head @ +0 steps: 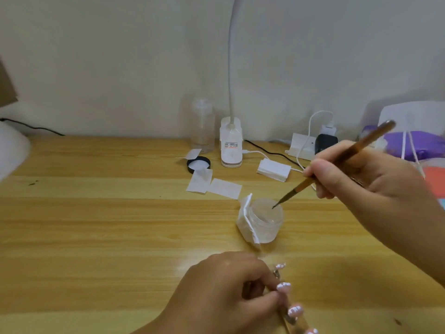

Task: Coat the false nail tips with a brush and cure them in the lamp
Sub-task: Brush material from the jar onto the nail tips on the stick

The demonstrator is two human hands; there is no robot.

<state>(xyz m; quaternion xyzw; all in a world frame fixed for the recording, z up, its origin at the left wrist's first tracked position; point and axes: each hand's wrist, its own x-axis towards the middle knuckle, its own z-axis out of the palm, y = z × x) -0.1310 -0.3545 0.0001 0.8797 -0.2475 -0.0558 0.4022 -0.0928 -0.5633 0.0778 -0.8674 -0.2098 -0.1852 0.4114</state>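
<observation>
The right hand (361,179) pinches the brush (366,141), tip at the jar (267,222). The left hand (224,295) grips the nail tips (283,286), which are nearer the person, their row running toward them.

A home nail desk: wooden table (120,225) against a plain wall, clip lamp (231,145), power strip (301,147).

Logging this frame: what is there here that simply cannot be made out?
Head view only.
1. Nail tips: the left hand covers some and the bottom edge cuts the row off, so no count.
2. Brush tip at the jar: too small to tell whether it touches the contents.
3. Desk lamp label: too small to read.
4. Purple and white device: cut by the right edge, blurred.
</observation>
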